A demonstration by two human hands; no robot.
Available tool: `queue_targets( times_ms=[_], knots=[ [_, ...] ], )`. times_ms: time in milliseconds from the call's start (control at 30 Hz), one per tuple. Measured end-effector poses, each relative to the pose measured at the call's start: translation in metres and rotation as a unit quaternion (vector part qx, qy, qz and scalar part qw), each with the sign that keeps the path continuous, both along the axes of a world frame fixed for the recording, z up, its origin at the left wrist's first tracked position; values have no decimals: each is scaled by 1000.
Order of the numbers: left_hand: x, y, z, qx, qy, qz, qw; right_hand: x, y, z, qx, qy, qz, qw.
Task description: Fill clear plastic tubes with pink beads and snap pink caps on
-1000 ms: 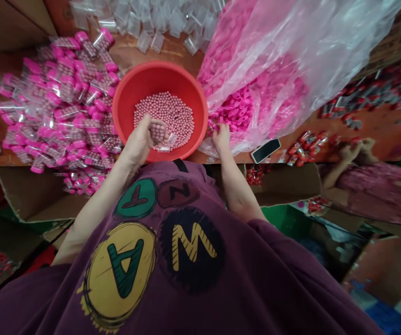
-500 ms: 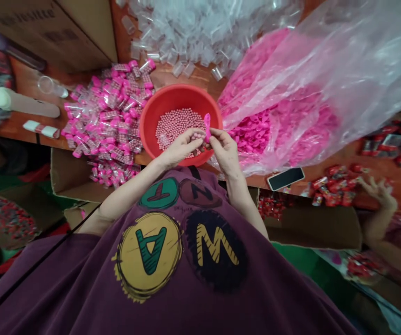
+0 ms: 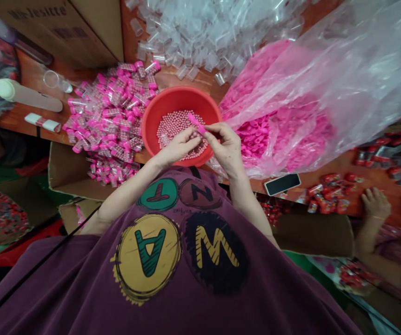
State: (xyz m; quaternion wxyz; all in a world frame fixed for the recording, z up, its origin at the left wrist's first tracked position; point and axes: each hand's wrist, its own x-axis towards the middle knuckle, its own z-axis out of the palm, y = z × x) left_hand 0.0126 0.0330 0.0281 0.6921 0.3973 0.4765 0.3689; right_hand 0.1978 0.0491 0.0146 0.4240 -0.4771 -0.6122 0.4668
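Observation:
Both my hands meet over the near rim of a red bowl (image 3: 151, 122) holding small pink beads (image 3: 176, 124). My left hand (image 3: 177, 148) is closed round a small clear tube filled with beads, mostly hidden by the fingers. My right hand (image 3: 223, 145) pinches a pink cap (image 3: 197, 123) against the tube's end. Left of the bowl lies a heap of filled, pink-capped tubes (image 3: 111, 109). To the right, a clear plastic bag (image 3: 312, 79) holds loose pink caps (image 3: 256, 135).
Empty clear tubes (image 3: 200, 32) are piled behind the bowl. A cardboard box (image 3: 54, 28) and a white bottle (image 3: 22, 93) stand at far left. A phone (image 3: 282, 184) lies on the table edge. Another person's hand (image 3: 375, 204) rests by red packets (image 3: 329, 190) at right.
My right hand left the bag of caps and joined my left hand over the bowl with a pink cap. The view shifted, showing more of the table's far side.

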Motion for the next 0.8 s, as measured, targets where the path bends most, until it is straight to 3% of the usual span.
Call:
queue_targets(
  times_ms=[200,433,600,800],
  knots=[
    [3,-6,-8,-28,-48,5,998,-7,-3,5,58,-27,12,998],
    [4,-13,-5,-115,-119,37,985,2,0,0,36,0,39,999],
    [9,-14,2,-110,-119,57,985,6,-2,-1,45,-28,27,998],
    [15,-18,6,-58,-89,69,992,8,-3,12,109,-105,51,987]
  ],
)
